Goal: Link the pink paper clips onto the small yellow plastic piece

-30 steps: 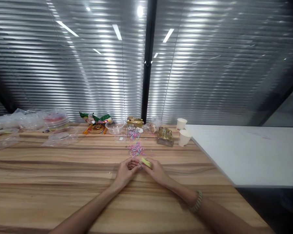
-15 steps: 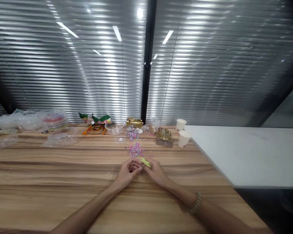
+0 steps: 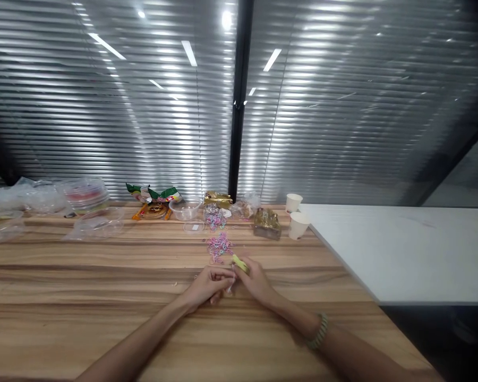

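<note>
Yellow-green piece (image 3: 240, 263) over the table (image 3: 91, 302), pinched in the right of the hands (image 3: 258, 280), presumably for steadiness; pale strand (image 3: 230, 290) pinched in the left (image 3: 207, 284), perhaps for control; small colourful rings (image 3: 220, 245) heaped just beyond, seemingly for easy reach.

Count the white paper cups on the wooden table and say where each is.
2. The nearer white paper cup is by the right edge of the brown wooden table; the farther white paper cup is behind it, slightly left. Nested cups would be hidden.
</note>
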Motion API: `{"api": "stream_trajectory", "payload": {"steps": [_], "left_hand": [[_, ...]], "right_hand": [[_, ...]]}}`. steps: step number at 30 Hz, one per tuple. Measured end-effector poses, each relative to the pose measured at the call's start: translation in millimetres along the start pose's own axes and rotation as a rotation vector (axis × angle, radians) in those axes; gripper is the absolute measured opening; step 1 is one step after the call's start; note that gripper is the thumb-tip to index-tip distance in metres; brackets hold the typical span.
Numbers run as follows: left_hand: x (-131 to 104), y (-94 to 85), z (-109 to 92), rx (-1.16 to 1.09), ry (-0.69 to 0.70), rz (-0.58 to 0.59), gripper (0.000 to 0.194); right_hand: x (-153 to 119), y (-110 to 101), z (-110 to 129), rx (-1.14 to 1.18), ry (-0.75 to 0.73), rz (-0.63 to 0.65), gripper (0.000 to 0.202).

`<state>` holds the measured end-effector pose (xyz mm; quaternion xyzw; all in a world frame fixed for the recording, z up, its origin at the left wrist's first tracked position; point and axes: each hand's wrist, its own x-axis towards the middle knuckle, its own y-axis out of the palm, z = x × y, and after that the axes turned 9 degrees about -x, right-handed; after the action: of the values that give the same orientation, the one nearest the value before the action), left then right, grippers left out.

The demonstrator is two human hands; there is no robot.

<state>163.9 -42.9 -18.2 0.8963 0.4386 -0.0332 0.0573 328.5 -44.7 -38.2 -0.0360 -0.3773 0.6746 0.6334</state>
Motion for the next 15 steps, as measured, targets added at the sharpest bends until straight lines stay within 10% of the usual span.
{"api": "stream_trajectory", "payload": {"steps": [15], "left_hand": [[4, -8.8, 12, 0.043, 0.27, -0.484, 0.038]], "right_hand": [[-1, -1, 5, 0.018, -0.051, 0.109, 0.029]]}}
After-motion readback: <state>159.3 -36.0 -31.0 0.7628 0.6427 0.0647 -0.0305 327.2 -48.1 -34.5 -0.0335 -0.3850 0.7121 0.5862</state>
